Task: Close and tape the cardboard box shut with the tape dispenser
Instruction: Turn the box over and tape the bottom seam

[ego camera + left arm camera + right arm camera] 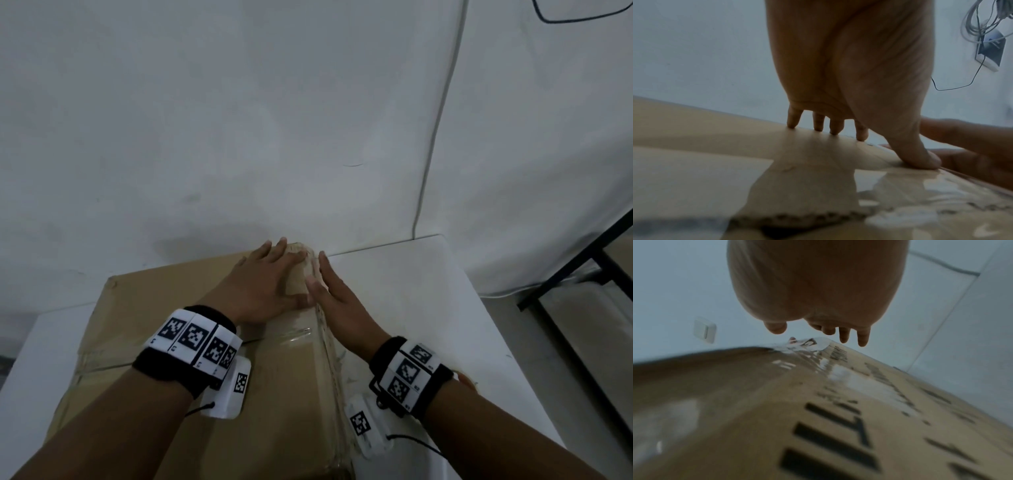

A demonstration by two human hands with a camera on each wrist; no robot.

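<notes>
A brown cardboard box (164, 308) lies closed on a white table (404, 294). Shiny clear tape (308, 334) runs along its right top edge to the far corner. My left hand (270, 281) lies flat on the box top near that corner, fingers straight, thumb pressing the tape; in the left wrist view the fingertips (834, 129) touch the far edge. My right hand (334, 291) lies flat with straight fingers against the box's right side, beside the taped edge. In the right wrist view the tape (849, 379) crosses black print on that side. No tape dispenser is in view.
A white wall (239, 120) rises just behind the box, with a grey cable (436, 137) running down it to the table's far edge. A black metal frame (575, 277) stands to the right of the table. A light switch (705, 330) is on the wall.
</notes>
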